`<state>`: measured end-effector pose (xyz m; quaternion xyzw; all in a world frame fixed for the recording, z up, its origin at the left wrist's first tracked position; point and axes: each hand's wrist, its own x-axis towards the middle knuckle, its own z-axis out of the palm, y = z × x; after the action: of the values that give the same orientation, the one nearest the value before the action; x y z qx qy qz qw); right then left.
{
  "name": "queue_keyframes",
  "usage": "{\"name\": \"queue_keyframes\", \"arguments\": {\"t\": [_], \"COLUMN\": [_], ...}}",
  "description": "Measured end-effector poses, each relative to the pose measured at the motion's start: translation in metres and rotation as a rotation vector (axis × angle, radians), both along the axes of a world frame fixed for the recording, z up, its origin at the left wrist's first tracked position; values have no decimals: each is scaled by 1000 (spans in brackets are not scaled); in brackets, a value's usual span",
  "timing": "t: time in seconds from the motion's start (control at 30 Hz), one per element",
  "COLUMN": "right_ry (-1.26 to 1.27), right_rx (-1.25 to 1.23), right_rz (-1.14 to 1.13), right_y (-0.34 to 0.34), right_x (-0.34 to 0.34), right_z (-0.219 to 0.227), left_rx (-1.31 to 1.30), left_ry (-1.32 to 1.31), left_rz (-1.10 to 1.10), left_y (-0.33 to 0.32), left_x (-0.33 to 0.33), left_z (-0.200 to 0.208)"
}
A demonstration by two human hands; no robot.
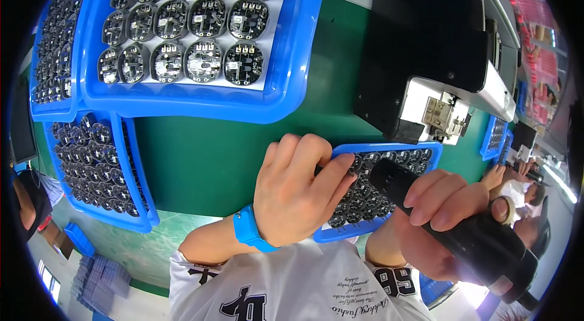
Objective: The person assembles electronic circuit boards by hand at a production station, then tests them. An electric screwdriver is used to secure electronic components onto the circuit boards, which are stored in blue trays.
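My left hand [296, 190], with a blue wristband, rests on the left end of a small blue tray [389, 148] filled with several round black circuit boards; its fingertips press on one board [353, 166]. My right hand [447, 211] grips a thick black electric screwdriver [462, 227], tilted with its tip pointing up-left over the boards in that tray, close to the left fingertips. The tray lies on a green mat [201, 154] just in front of my white shirt.
Large blue trays [292, 59] of round black boards sit at the top left, another [137, 181] at the left edge. A black machine [426, 41] with a metal fixture [444, 117] stands at the right. Another person's hands [508, 175] work at the far right.
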<state>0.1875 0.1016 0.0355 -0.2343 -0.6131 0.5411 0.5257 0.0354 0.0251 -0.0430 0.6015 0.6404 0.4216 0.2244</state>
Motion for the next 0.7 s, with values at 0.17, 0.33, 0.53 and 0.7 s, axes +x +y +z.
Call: {"name": "queue_keyframes", "arguments": {"t": [0.17,0.33,0.53,0.7], "right_ry": [16,54,-20,-39], "right_rx": [18,18,49,31], "right_rz": [-33,-46,-11,100], "right_y": [-1,-1,0,4], "right_x": [-2,-6,-1,2], "right_z": [-4,-4,-4,-3], "left_rx": [-3,-4,-6,-2], "left_ry": [-6,-8,-14,-9], "left_rz": [-4,0,-8,1], "left_y": [1,0,2,-1], "left_x": [-1,-1,-1,-2], "left_z": [1,1,1,-1]}}
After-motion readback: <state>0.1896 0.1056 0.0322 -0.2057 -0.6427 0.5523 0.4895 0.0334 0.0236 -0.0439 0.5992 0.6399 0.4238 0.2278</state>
